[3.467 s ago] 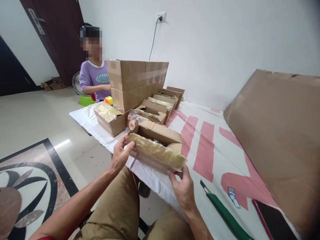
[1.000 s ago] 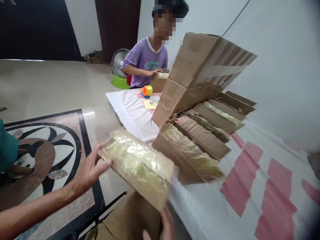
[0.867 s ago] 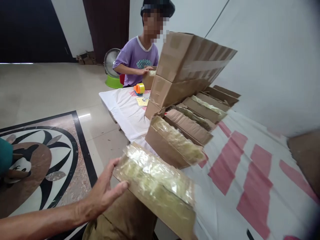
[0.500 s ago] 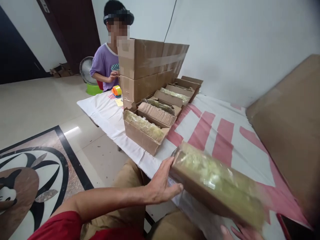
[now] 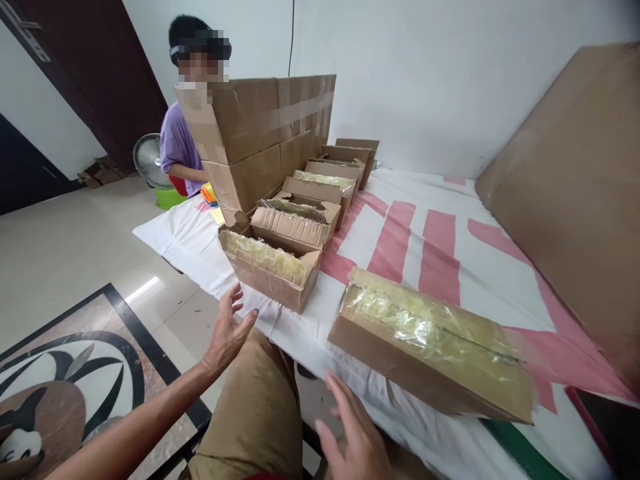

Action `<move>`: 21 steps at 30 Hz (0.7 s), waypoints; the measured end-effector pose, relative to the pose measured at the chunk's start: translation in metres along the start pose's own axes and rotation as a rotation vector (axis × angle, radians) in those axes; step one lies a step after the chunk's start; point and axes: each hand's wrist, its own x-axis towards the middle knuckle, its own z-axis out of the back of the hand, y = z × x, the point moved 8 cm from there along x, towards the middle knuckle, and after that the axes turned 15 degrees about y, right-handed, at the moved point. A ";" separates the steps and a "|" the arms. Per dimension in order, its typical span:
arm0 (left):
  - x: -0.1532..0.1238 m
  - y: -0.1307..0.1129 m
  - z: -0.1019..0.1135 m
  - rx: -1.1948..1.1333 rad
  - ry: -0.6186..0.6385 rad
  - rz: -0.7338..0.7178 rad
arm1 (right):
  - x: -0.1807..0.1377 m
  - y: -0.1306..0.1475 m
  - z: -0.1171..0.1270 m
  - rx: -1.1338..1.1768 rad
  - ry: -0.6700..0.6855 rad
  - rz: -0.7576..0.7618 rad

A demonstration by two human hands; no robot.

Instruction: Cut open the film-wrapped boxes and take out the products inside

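Hands are both off the goods right now. The left hand (image 5: pixel 227 330) hangs over the knee with its fingers spread, holding nothing. The right hand (image 5: pixel 353 433) is open too, palm down, empty. Just past the right fingertips, the long box (image 5: pixel 430 347) lies flat on the table cloth (image 5: pixel 440 240), angled a bit, near the edge and touching neither hand. My read is that this is the bit between set-down and whatever handling comes after. Lifting that box again would call for a hand on each short end, since it's long and the top looks slick.

As for what's in what, the long box is covered on top with shiny clear film, with yellowish-green stuff underneath, though I can't tell what it is. Ahead of the left hand sits an open box (image 5: pixel 273 267) with the same kind of yellowish pack in it. A row of similar boxes (image 5: pixel 327 183) runs on beyond it, some showing packs and one showing only brown corrugated card on top. Left of the row stands a big taped carton (image 5: pixel 265 133), and I can't see what's inside it. Behind it another person (image 5: pixel 175 143) sits at the far end of the table. Well off to the right of the right hand, a flat cardboard sheet (image 5: pixel 575 200) leans against the wall.
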 end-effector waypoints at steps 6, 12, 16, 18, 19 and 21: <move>0.025 0.010 -0.018 -0.116 -0.049 -0.009 | 0.123 -0.004 -0.039 0.126 -0.198 -0.100; 0.044 0.018 -0.028 -0.143 -0.034 -0.056 | 0.182 -0.037 -0.036 0.230 -0.254 -0.161; 0.053 0.020 -0.023 -0.116 -0.062 -0.070 | 0.188 -0.040 -0.038 0.233 -0.239 -0.152; 0.055 0.020 -0.022 -0.106 -0.062 -0.069 | 0.187 -0.041 -0.041 0.236 -0.240 -0.148; 0.055 0.020 -0.021 -0.103 -0.064 -0.070 | 0.187 -0.042 -0.042 0.236 -0.241 -0.146; 0.055 0.019 -0.021 -0.092 -0.070 -0.071 | 0.186 -0.044 -0.044 0.228 -0.237 -0.140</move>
